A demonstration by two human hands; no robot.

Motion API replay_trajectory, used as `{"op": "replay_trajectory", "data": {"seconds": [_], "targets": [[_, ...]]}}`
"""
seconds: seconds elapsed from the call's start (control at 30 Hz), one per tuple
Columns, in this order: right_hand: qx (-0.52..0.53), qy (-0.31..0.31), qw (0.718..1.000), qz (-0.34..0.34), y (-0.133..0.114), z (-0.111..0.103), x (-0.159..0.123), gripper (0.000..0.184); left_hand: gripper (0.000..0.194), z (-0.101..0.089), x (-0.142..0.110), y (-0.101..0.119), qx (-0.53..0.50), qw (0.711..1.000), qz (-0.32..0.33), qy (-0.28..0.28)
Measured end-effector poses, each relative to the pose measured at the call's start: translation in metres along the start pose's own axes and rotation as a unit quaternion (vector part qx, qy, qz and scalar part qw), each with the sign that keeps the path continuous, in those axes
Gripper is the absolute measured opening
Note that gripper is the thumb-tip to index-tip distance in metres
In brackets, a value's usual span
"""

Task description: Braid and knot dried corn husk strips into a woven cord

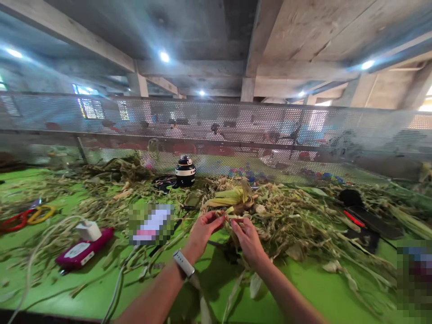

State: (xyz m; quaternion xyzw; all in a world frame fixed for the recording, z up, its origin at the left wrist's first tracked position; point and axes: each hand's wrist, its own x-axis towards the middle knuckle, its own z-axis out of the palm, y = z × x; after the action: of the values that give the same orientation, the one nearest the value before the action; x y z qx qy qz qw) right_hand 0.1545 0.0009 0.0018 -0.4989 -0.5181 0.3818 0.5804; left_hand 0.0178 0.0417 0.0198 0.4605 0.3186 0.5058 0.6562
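My left hand [204,229], with a pale band on its wrist, pinches a strip of dried corn husk [229,211] between thumb and fingers. Close beside it, my right hand [248,238] grips the same pale strip, its fingertips closed together. Exactly how the strip runs between the fingers is too small to make out. Just beyond both hands lies a bundle of yellow-green corn husks [227,197]. Loose, dry husk strips [290,225] are heaped to the right of my right hand. Several long strips hang or lie below my wrists.
On the green table [303,288], a magenta power strip [84,249] with a white plug and cables lies left. Red-and-yellow-handled scissors [29,218] are farther left. A black bottle [185,172] stands before a perforated metal screen [216,121]. A blurred phone-like object [153,225] lies left of my hands.
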Motion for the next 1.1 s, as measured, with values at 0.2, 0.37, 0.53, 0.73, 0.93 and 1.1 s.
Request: {"op": "replay_trajectory", "data": {"seconds": [0.2,0.37,0.53,0.73,0.93,1.1], "targets": [[-0.071,-0.011,0.997,-0.038,0.000,-0.009,0.006,0.037,0.033,-0.001,0.000,0.007,-0.010,1.000,-0.021,-0.001],[-0.176,-0.017,0.979,-0.103,-0.006,-0.011,0.003,0.032,0.037,-0.002,0.002,0.007,0.036,0.999,0.000,0.008],[-0.303,-0.022,0.943,-0.138,-0.012,-0.009,-0.002,0.026,0.040,-0.003,0.004,0.003,0.057,0.998,0.020,-0.009],[-0.438,-0.034,0.853,-0.282,-0.014,-0.007,-0.010,0.020,0.035,-0.008,0.007,-0.003,0.130,0.990,0.056,-0.006],[-0.510,0.047,0.777,-0.367,-0.027,-0.009,-0.015,0.020,0.032,-0.011,0.010,-0.002,0.205,0.973,0.078,-0.068],[-0.403,0.085,0.859,-0.305,-0.028,-0.020,-0.002,0.022,0.027,-0.007,0.004,0.006,0.213,0.966,0.061,-0.131]]}}
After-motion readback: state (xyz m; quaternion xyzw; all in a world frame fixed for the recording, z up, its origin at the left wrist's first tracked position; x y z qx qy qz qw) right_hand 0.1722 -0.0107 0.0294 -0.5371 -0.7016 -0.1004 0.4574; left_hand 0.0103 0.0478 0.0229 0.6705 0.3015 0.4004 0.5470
